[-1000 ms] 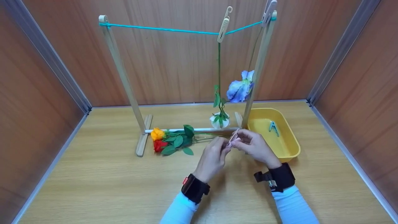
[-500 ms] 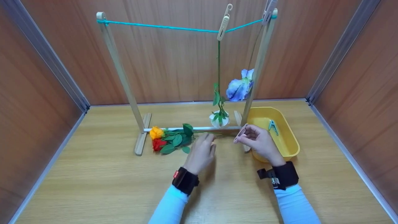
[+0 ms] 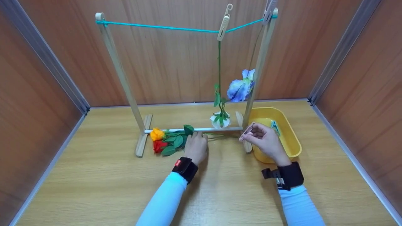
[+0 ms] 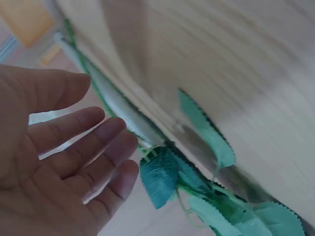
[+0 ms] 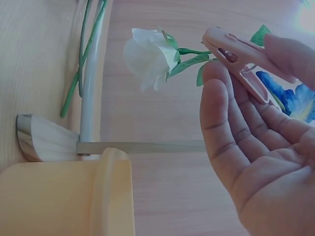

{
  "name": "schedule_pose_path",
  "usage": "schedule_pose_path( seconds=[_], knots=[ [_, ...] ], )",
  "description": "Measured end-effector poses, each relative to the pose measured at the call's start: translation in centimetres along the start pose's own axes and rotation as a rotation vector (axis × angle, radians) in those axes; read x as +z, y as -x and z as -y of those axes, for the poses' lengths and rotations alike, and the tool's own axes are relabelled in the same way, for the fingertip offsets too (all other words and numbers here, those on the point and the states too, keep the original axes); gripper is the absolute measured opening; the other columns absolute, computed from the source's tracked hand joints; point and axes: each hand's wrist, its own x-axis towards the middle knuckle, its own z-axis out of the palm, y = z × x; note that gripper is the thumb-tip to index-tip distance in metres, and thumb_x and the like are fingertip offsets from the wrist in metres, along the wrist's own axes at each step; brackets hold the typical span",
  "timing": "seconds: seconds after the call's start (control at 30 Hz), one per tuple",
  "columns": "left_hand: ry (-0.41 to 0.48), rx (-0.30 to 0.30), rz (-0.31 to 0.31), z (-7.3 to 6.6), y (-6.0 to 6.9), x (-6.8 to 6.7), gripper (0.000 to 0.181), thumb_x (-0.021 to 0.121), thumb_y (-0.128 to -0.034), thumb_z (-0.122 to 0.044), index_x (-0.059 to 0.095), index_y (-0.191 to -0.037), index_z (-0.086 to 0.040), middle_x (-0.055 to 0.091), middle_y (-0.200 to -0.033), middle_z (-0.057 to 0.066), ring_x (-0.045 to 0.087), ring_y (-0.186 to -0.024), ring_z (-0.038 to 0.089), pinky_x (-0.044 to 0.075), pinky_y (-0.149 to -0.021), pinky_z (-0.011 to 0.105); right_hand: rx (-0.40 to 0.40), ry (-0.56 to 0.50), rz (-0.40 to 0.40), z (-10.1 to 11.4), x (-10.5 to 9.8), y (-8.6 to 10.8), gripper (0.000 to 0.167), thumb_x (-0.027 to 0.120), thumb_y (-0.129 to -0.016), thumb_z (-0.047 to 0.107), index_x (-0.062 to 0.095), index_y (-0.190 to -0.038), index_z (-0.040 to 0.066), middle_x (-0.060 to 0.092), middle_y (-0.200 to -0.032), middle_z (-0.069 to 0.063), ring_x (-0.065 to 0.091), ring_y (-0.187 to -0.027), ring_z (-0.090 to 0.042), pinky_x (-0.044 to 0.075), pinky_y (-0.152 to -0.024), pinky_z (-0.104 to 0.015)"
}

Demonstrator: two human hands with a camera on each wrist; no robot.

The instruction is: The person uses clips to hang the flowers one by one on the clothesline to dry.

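Observation:
My left hand is over the leaves and stems of the flowers lying on the table; in the left wrist view its fingers are loosely spread, just short of the green leaves, and hold nothing. An orange rose and a red rose lie left of it. My right hand pinches a pink clothespin between thumb and fingers, near the rack's right post. A white rose hangs head down from a cream clothespin on the blue cord. Beside it a blue flower hangs from another clothespin.
The wooden rack has a left post, a right post and a low white bar. At right stands a yellow tray with a blue clothespin in it. Wood-patterned walls surround the table.
My left hand has let go of the pink clothespin and moved left to the flowers on the table. The right hand keeps the clothespin and has shifted slightly right.

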Motion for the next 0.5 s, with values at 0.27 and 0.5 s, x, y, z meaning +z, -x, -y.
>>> schedule_pose_path(
  seconds=[0.27, 0.5],
  knots=[
    [-0.145, 0.017, -0.027, 0.1, -1.0, 1.6, 0.010, 0.071, -0.0931, -0.010, 0.079, -0.098, -0.006, 0.073, -0.103, 0.013, 0.067, -0.101, 0.030, 0.055, -0.082, 0.043, -0.018, 0.011, -0.009, 0.0, 0.0, 0.0, 0.015, 0.076, -0.093, 0.004, 0.067, -0.100, -0.006, 0.074, -0.096, -0.020, 0.072, -0.084, -0.012, 0.056, -0.076, -0.020],
    [-0.251, 0.048, -0.009, 0.2, -1.7, 2.1, 0.012, 0.069, -0.0963, -0.010, 0.081, -0.097, -0.009, 0.074, -0.105, 0.011, 0.069, -0.100, 0.027, 0.053, -0.087, 0.041, -0.011, 0.019, -0.007, 0.0, -0.2, 0.0, 0.015, 0.076, -0.093, 0.004, 0.067, -0.099, -0.006, 0.074, -0.095, -0.019, 0.072, -0.084, -0.013, 0.056, -0.075, -0.021]
  ],
)
